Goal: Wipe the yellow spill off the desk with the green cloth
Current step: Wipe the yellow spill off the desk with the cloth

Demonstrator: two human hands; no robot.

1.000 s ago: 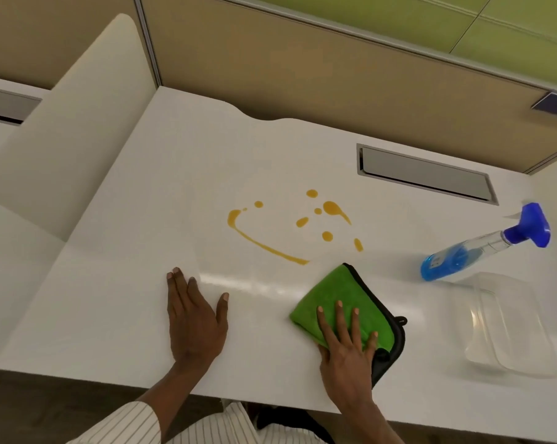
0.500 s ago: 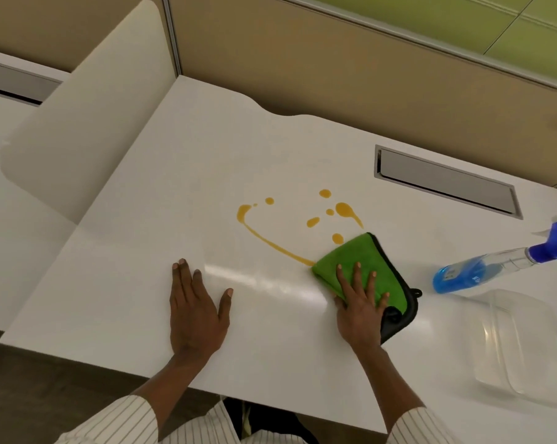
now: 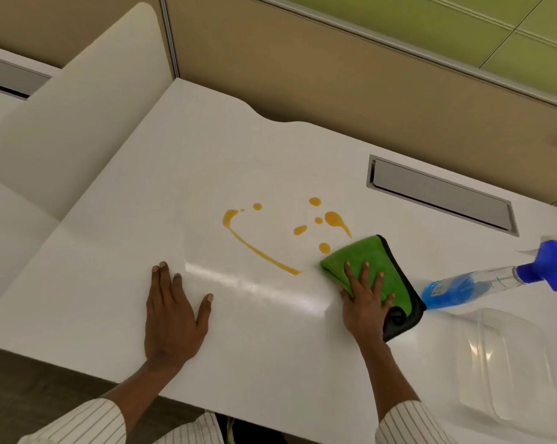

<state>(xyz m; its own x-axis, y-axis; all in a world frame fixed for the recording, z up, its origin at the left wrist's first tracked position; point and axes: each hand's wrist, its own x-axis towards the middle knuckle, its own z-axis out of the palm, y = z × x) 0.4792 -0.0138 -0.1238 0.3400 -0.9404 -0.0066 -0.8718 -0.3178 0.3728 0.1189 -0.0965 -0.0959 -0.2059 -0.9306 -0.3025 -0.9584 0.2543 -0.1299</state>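
The yellow spill [image 3: 257,248] lies mid-desk as a long curved streak, with several drops [image 3: 333,219] to its right. A folded green cloth [image 3: 363,253] with a black edge lies flat at the spill's right end. Its far edge touches the tail of the largest drop, and its left corner sits just right of the streak's end. My right hand [image 3: 365,302] presses flat on the cloth's near half, fingers spread. My left hand [image 3: 171,318] rests palm down on the white desk [image 3: 206,155], left of the spill, holding nothing.
A spray bottle [image 3: 482,282] of blue liquid lies on its side right of the cloth. A clear plastic container [image 3: 508,363] sits at the near right. A grey cable slot [image 3: 440,195] is set into the desk's back right. A white divider [image 3: 62,123] stands at left.
My right hand has slid the cloth away from the front edge up to the spill's right side, covering the rightmost drop. My left hand has stayed in place.
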